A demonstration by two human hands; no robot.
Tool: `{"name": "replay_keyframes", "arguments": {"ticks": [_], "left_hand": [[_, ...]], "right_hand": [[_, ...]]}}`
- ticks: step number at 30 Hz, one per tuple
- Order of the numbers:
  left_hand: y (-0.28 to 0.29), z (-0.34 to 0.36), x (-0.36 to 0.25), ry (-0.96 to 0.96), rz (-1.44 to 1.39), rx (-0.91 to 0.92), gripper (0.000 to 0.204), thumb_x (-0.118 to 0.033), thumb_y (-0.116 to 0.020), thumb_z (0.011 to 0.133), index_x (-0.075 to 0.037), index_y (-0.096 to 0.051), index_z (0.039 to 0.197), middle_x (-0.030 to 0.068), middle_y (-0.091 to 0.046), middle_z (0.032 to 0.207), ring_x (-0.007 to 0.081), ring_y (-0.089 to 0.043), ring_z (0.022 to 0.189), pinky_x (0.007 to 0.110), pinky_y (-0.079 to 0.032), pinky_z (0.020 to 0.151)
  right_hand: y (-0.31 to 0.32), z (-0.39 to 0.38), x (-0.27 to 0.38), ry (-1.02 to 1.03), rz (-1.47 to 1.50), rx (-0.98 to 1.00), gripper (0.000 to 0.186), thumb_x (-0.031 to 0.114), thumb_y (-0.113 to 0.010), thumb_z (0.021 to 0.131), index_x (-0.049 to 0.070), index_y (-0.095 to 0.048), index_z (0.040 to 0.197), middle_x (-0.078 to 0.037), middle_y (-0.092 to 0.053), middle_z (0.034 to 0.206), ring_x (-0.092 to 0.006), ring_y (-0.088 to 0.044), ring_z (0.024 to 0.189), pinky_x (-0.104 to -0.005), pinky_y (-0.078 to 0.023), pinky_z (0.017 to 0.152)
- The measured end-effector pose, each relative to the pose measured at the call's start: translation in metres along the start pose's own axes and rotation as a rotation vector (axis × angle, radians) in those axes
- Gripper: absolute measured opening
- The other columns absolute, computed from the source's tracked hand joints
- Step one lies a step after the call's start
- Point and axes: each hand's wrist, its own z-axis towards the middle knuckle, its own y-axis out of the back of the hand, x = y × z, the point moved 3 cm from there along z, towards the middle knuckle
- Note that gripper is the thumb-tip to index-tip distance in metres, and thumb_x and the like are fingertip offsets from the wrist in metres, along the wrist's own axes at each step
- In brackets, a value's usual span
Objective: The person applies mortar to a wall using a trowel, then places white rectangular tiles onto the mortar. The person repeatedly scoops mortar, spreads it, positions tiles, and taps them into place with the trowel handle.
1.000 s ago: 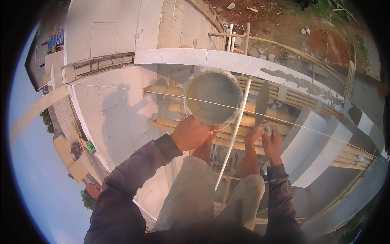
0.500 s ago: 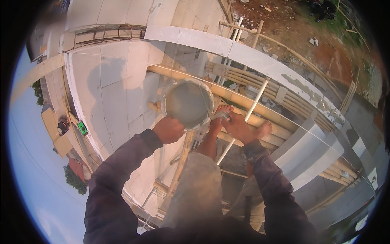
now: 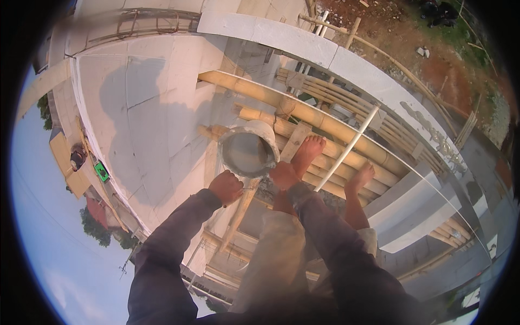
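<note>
A round bucket (image 3: 264,130) with a caked pale rim hangs or rests in front of me, tilted, with grey wet mix (image 3: 246,151) inside. My left hand (image 3: 226,188) is closed in a fist at its near left edge. My right hand (image 3: 284,175) is closed against its near right edge. Both seem to grip the bucket by its rim or handle; the fingers hide which. Just right of the bucket, my bare feet stand on bamboo poles (image 3: 330,162) and a short board (image 3: 295,142).
A pale block wall (image 3: 179,119) rises at left, with a green tool (image 3: 101,171) on its far side. A taut string and a white pipe (image 3: 349,146) cross the scaffold at right. Beyond runs a curved white block course (image 3: 303,43) with mortar (image 3: 428,124) on it.
The bucket looks smaller, farther below me, and tips differently. My right hand has come left to its near right edge; a grey strand it held no longer shows. My left hand moved slightly nearer.
</note>
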Motion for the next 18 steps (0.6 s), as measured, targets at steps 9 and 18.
{"name": "replay_keyframes", "arguments": {"ticks": [9, 18], "left_hand": [[-0.009, -0.015, 0.013, 0.072, -0.039, 0.035, 0.016, -0.021, -0.064, 0.084, -0.014, -0.067, 0.070, 0.0042, -0.065, 0.069, 0.0240, -0.065, 0.081, 0.039, -0.047, 0.082], [-0.056, -0.028, 0.013, 0.270, -0.021, 0.230, 0.015, -0.018, -0.062, 0.085, -0.014, -0.075, 0.081, 0.0089, -0.069, 0.081, 0.0264, -0.064, 0.095, 0.048, -0.031, 0.120]], "right_hand": [[-0.028, 0.038, 0.013, -0.122, 0.058, 0.112, 0.021, 0.011, -0.061, 0.081, 0.004, -0.078, 0.090, -0.019, -0.073, 0.085, -0.0357, -0.074, 0.088, -0.0433, -0.061, 0.077], [-0.049, 0.010, -0.071, -0.234, 0.206, -0.071, 0.018, 0.018, -0.071, 0.072, 0.004, -0.070, 0.084, -0.016, -0.064, 0.070, -0.0323, -0.065, 0.066, -0.0438, -0.052, 0.059]]}}
